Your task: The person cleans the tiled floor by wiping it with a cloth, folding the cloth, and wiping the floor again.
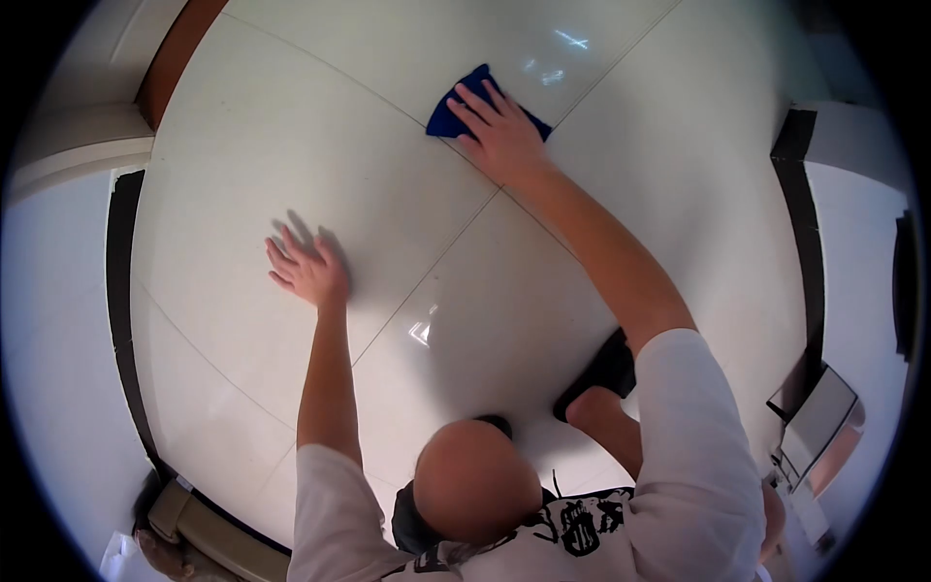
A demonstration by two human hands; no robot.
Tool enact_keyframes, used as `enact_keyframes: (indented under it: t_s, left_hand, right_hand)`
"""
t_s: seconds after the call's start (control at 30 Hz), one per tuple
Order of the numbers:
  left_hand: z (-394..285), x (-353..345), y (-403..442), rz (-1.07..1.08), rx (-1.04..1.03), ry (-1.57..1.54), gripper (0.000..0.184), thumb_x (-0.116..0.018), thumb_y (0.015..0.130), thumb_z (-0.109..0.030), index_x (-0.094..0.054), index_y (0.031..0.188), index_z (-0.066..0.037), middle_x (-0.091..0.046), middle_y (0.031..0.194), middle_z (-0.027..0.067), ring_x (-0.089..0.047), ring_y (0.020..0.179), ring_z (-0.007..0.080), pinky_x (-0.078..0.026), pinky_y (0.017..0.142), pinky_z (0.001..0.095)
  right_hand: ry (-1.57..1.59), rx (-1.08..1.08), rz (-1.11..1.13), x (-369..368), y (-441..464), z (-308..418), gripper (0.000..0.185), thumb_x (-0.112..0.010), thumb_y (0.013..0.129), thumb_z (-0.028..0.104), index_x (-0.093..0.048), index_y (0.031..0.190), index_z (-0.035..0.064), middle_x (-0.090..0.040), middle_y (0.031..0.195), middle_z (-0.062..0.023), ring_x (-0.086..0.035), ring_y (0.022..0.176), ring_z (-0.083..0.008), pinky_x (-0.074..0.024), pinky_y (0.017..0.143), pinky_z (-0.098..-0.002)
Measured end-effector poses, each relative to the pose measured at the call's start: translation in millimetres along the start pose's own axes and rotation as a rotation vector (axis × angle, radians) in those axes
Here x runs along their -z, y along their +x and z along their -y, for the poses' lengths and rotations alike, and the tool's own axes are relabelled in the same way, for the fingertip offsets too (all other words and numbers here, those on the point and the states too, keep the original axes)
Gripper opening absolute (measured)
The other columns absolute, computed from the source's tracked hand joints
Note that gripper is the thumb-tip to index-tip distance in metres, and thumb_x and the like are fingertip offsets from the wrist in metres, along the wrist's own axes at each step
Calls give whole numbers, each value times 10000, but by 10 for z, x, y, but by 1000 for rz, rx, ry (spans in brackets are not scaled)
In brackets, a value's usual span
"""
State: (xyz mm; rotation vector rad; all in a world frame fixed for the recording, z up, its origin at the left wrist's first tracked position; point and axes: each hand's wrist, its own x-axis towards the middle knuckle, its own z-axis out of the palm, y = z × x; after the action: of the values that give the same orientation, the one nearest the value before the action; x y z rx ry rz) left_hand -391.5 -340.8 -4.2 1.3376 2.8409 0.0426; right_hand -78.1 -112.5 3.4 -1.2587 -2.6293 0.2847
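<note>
A dark blue cloth (449, 120) lies on the pale tiled floor (417, 209) at the upper middle of the head view. My right hand (502, 133) rests flat on the cloth with its fingers spread, covering the cloth's middle. To the lower left, my left hand (312, 270) is over the bare floor, fingers apart and nothing in it; its shadow falls beside the fingers. Whether its palm touches the tiles is hard to tell.
My bent knee (477, 480) and a foot in a black shoe (606, 373) are near the bottom. White walls with dark skirting (123, 262) flank the floor. A beige padded object (208, 529) stands lower left, a grey-topped item (819, 417) lower right.
</note>
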Motion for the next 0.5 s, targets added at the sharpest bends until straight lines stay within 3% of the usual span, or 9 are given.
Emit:
enact_keyframes:
  t_s: [0.2, 0.33, 0.43, 0.5]
  left_hand:
    - [37, -94, 105, 29, 24, -101, 758, -439, 1075, -513, -184, 1721, -210, -138, 1785, 149, -82, 1653, 347, -37, 1295, 611]
    - [21, -53, 119, 57, 21, -42, 766, -454, 1070, -513, -185, 1721, -211, -140, 1787, 132, -81, 1653, 343, -39, 1295, 609]
    - [2, -9, 117, 79, 15, -68, 799, -488, 1049, -504, -203, 1712, -161, -160, 1771, 189, -95, 1645, 382, -49, 1285, 633]
    - [-26, 13, 117, 92, 31, -61, 798, -495, 1048, -499, -210, 1711, -160, -164, 1770, 189, -96, 1645, 383, -48, 1285, 634]
  right_hand:
    - [-155, -84, -34, 86, 14, -669, 616, -526, 1076, 413, -430, 1627, 155, -340, 1727, -69, -312, 1566, -419, -248, 1305, -500]
    - [-141, -274, -270, 94, 243, -1680, 607, -502, 1081, 428, -458, 1611, 135, -387, 1702, -110, -325, 1550, -457, -253, 1301, -512]
    - [-283, -544, -321, 11, 587, -1721, 591, -503, 1085, 392, -479, 1584, 77, -383, 1701, -133, -340, 1533, -487, -273, 1291, -511]
    - [-530, -447, -192, -106, 784, -1540, 572, -524, 1073, 338, -493, 1555, 32, -415, 1673, -158, -389, 1491, -509, -338, 1247, -530]
